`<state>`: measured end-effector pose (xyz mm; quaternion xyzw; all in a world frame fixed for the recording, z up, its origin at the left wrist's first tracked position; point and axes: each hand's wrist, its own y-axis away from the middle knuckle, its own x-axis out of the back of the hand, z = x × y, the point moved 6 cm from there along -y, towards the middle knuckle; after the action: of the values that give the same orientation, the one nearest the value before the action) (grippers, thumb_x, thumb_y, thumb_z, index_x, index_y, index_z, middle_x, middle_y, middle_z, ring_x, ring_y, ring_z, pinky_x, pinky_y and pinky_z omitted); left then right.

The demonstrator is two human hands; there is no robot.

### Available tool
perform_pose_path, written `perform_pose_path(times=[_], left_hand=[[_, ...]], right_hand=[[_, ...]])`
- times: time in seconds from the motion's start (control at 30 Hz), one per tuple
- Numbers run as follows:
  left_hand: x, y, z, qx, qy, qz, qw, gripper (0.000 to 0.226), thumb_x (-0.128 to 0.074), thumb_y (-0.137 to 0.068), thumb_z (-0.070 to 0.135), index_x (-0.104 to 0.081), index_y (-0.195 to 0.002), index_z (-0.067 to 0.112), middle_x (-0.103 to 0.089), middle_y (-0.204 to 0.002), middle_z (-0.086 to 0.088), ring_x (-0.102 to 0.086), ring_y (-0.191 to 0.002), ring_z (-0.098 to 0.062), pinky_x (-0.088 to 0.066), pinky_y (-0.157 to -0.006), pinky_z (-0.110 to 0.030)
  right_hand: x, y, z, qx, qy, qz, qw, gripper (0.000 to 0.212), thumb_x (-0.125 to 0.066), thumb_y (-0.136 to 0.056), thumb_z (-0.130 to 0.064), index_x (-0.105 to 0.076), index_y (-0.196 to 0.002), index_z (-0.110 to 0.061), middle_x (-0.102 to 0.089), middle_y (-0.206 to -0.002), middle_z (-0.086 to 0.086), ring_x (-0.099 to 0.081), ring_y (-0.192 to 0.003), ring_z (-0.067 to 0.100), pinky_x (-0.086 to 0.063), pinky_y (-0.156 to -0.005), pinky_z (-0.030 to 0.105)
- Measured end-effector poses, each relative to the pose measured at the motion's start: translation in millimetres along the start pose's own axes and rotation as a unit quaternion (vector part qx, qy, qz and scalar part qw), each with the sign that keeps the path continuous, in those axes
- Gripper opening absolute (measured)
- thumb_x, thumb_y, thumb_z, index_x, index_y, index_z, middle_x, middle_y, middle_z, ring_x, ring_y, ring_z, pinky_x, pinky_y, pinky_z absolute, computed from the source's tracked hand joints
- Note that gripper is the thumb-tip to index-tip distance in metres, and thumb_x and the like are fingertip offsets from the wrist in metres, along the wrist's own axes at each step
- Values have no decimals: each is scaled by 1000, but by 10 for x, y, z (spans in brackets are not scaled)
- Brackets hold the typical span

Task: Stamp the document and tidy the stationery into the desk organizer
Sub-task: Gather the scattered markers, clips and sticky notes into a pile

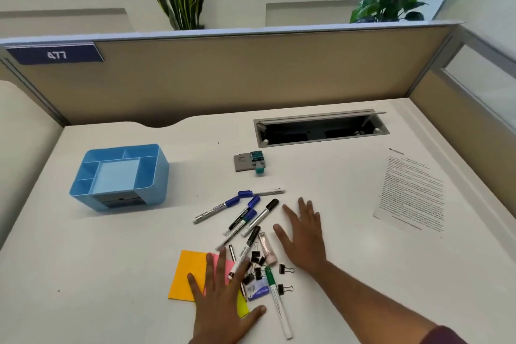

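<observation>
Blue organizer [120, 176], one document [410, 190], two flat hands [303, 240].

My left hand [223, 296] covers much of the pink note [223, 265] and the yellow note [242, 305], and its wrist runs off the bottom edge. My right sleeve [444, 336] is cut off there too. The print on the document [413, 190] is too small to read. The organizer [120, 176] drawer front is shadowed, its contents hidden.
</observation>
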<state>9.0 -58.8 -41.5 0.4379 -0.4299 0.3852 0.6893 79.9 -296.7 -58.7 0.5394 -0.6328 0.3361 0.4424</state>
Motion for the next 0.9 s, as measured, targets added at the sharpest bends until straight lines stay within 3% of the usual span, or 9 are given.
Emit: perform_pose_path(times=[0.17, 0.27, 0.37, 0.47, 0.63, 0.73, 0.9], left_hand=[[35, 43, -298, -14, 9, 13, 1000, 98, -43, -68, 92, -26, -152, 45, -15, -166, -3, -14, -151, -32, -13, -110, -71], [119, 60, -423, -33, 10, 29, 999, 95, -45, -72, 88, -25, -153, 44, -13, -166, -2, -14, -152, -33, -11, -112, -70], [227, 35, -419, -35, 19, 47, 998, 94, -49, -73, 87, -28, -153, 42, -14, -166, -5, -14, -151, -37, -10, -113, -71], [330, -11, -107, -89, 17, 47, 995, 92, -45, -74, 90, -25, -152, 47, -14, -166, -3, -9, -152, -37, -4, -113, -70], [238, -69, 558, -280, -82, 21, 956, 74, -30, -85, 85, -18, -151, 53, -15, -166, 4, -20, -150, -34, -10, -106, -70], [121, -125, 545, -259, -103, 28, 960, 62, -30, -89, 82, -34, -144, 54, -16, -165, 8, -25, -149, -32, -11, -105, -70], [69, -90, 144, -169, -118, 34, 978, 46, -42, -88, 75, -51, -125, 49, -17, -165, 8, -22, -150, -31, -13, -108, -66]], right_hand=[[-210, 333, -576, 98, -70, -25, 992, 65, -31, -100, -67, -23, -158, -37, -7, -171, -3, 3, -157, 12, -7, -128, 47], [-39, 190, -656, 103, -120, 37, 987, 61, -41, -98, -66, -39, -151, -37, -23, -166, -4, -15, -155, 15, -16, -126, 42], [117, -304, -748, 147, -63, 58, 985, 56, -49, -93, -68, -50, -142, -41, -30, -163, -5, -16, -155, 23, -19, -124, 49], [48, -761, -996, 247, 15, -50, 968, 59, -50, -89, -73, -46, -143, -49, -27, -164, -8, -12, -156, 26, -16, -122, 58], [-135, -1038, -1478, 380, 106, -150, 906, 55, -46, -94, -67, -40, -146, -51, -29, -165, -7, -18, -155, 29, -20, -121, 56], [-281, -991, -1643, 409, 130, -199, 881, 51, -47, -98, -59, -44, -147, -44, -29, -165, -8, -17, -155, 25, -20, -120, 57], [-195, -876, -1318, 396, 86, -206, 891, 51, -43, -100, -57, -42, -149, -41, -28, -165, -12, -17, -155, 18, -19, -121, 58]])
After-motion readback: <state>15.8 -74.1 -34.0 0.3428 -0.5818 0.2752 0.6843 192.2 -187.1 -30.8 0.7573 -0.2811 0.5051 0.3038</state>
